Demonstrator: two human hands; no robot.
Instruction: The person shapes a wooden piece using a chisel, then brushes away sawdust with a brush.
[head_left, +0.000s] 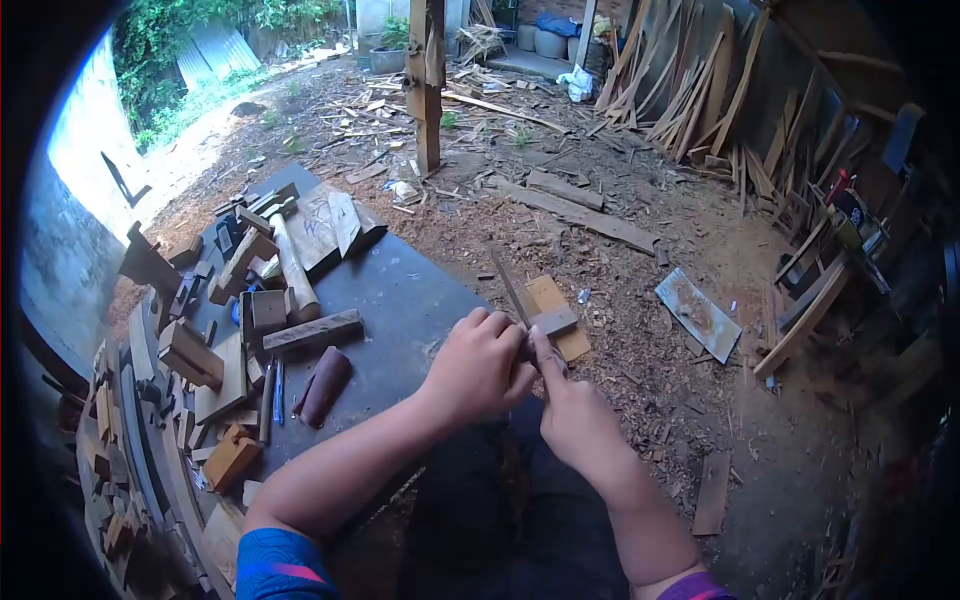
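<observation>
Left hand (478, 365) is curled tight around a small wood block (553, 321), right hand (572, 412) pinching it from below, off the bench (400, 290) edge. Block looks uncut; shaping seemingly remains. Beyond the left hand lies a mallet (290, 262).

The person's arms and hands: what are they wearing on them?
Both hands, left hand and right hand, are bare, with no gloves. The forearms are bare too. The left sleeve is short, blue with a pink streak; the right sleeve looks purple.
</observation>
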